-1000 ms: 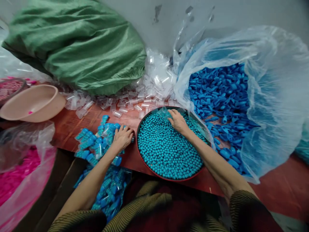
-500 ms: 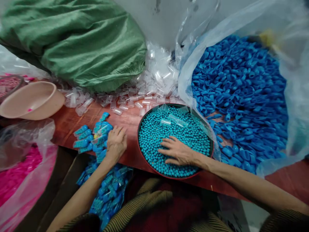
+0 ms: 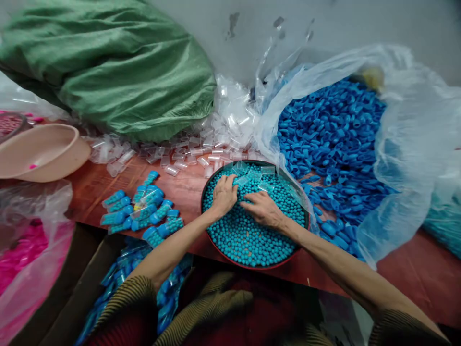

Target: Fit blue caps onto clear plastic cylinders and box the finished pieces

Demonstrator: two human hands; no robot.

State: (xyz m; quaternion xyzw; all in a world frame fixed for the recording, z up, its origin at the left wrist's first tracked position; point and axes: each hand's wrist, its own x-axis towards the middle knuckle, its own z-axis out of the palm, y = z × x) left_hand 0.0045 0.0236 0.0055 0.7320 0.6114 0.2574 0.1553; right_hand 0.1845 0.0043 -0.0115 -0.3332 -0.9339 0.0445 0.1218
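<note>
A round dark tray with a red outer edge (image 3: 248,267) holds many small turquoise beads (image 3: 248,245). My left hand (image 3: 224,194) is over the tray's upper left part, fingers bent, near a clear tube (image 3: 242,180). My right hand (image 3: 264,209) rests on the beads to its right, fingers spread and slightly curled, just below another clear tube (image 3: 265,187). The two hands are apart. Whether the left fingertips grip anything is hidden. Left of the tray, bead-filled clear tubes with blue caps (image 3: 144,209) lie in a group on the red table (image 3: 194,185).
Loose clear tubes (image 3: 201,149) lie behind the tray, beside a green cloth sack (image 3: 126,72). An open plastic bag (image 3: 399,168) of blue pieces (image 3: 331,129) stands right. A beige bowl (image 3: 72,154) and a bag of pink pieces (image 3: 27,254) are left.
My left hand has moved right, from the capped tubes to the bead tray. My right hand has shifted slightly up, and its fingers are more bent. The view has shifted a little.
</note>
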